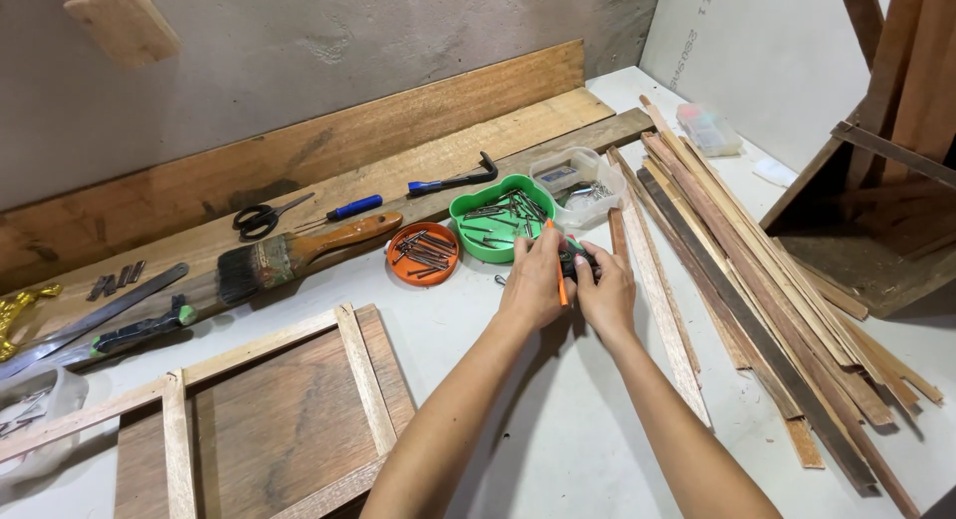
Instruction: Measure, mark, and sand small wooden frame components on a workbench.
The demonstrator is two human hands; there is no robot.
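White worktop met a grey wall lined with two long planks. Both hands worked together above it: left hand pinched a thin orange pencil in its fingers, right hand gripped a small dark green-marked object. Beside them sat three containers: one round orange lid, one green tray, one clear tub, two holding screws.

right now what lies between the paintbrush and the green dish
In the head view, a round orange lid holding dark nails lies between the paintbrush and the green dish, just below the brush's handle tip.
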